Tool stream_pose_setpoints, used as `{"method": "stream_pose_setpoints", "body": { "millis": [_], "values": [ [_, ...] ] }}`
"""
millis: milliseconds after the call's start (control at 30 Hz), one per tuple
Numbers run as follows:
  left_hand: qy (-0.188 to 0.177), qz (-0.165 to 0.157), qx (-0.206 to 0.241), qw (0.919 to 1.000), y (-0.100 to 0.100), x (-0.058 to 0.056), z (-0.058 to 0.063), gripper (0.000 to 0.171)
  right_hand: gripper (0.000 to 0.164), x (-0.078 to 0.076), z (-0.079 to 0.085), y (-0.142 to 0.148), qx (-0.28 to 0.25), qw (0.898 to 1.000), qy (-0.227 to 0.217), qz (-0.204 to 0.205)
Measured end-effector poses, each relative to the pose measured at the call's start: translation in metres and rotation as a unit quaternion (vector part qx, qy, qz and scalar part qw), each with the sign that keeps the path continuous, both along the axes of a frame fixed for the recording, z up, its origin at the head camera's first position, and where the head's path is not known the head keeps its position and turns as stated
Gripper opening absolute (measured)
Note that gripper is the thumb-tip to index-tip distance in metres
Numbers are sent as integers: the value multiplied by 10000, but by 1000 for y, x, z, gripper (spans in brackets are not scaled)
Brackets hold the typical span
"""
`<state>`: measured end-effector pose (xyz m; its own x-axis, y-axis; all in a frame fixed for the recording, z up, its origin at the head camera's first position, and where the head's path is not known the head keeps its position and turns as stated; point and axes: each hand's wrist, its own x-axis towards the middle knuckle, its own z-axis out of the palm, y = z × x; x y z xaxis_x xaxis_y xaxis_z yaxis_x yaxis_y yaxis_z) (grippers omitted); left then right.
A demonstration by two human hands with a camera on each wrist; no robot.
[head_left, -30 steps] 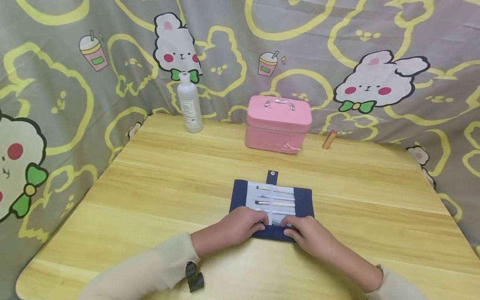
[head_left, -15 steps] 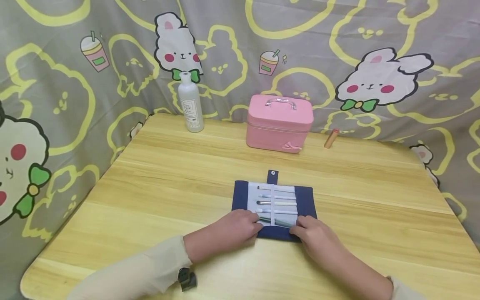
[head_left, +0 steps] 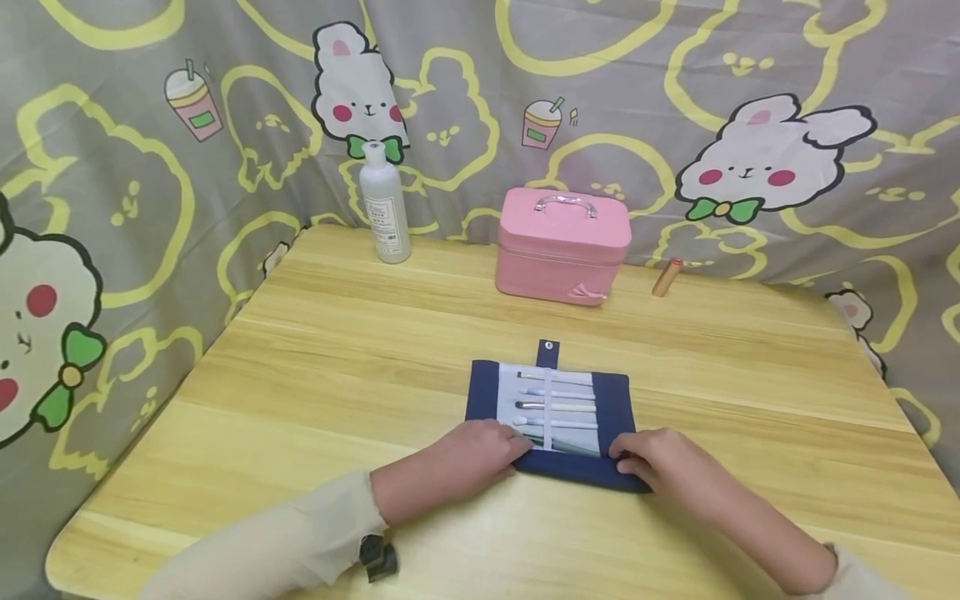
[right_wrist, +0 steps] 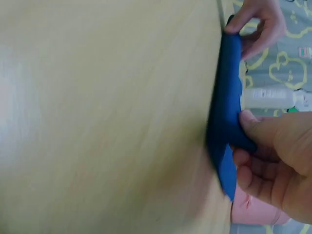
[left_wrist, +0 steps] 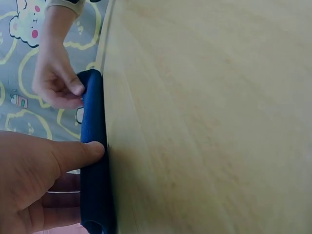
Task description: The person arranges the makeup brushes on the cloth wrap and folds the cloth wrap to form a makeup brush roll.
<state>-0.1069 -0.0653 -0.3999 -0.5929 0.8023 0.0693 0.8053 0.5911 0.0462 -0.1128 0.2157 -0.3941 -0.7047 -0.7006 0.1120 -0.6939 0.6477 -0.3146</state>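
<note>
A navy brush roll (head_left: 615, 408) lies unrolled on the table, its pale lining facing up. Several makeup brushes (head_left: 570, 407) rest across it under a light elastic band, and a snap strap (head_left: 548, 355) sticks out from its far side. My left hand (head_left: 480, 454) holds the left part of the near edge; the left wrist view has its thumb (left_wrist: 92, 151) on the navy fabric and the fingers behind. At the near right corner my right hand (head_left: 671, 462) pinches the edge between thumb and fingers, and a flap of fabric hangs below them in the right wrist view.
Behind the roll stands a pink case (head_left: 562, 250) with a metal handle. A white bottle (head_left: 386, 212) is at the back left, and a small orange-brown tube (head_left: 667, 277) stands right of the case. Patterned curtains border the wooden table (head_left: 337, 358).
My right hand has slid rightward along the near edge to the corner, which now reaches further out. The left hand has moved slightly left, and the lowest green brush has come into view.
</note>
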Motion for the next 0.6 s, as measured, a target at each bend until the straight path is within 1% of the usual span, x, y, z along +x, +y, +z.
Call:
{"method": "stream_pose_setpoints", "body": {
  "millis": [33,100,200,267,333,400,467,500,567,600],
  "values": [
    [-36,19,43,10000,0,0,0,15,13,-1,-1,1,2,9999,116,-17],
    [-80,30,64,9999,0,0,0,15,20,-2,-3,-1,126,9981,596,58],
    [-106,23,21,9999,0,0,1,14,19,3,-5,-7,401,9878,1454,382],
    [-121,22,5,9999,0,0,2,13,18,10,-5,-13,516,9804,1809,585],
    [-213,99,56,9997,0,0,3,13,22,17,-6,-17,541,9796,1852,556],
    [-357,281,94,9989,0,0,3,20,33,22,-6,-20,578,9817,1776,365],
    [-491,501,106,9975,0,0,4,31,47,23,-7,-21,610,9858,1565,81],
    [-523,598,79,9968,1,0,4,36,50,23,-7,-21,654,9876,1426,-22],
    [-491,723,-21,9962,2,0,3,40,49,20,-7,-21,769,9893,1234,-68],
    [-449,752,-62,9961,3,1,3,38,46,18,-7,-22,791,9902,1147,-54]
  ]
}}
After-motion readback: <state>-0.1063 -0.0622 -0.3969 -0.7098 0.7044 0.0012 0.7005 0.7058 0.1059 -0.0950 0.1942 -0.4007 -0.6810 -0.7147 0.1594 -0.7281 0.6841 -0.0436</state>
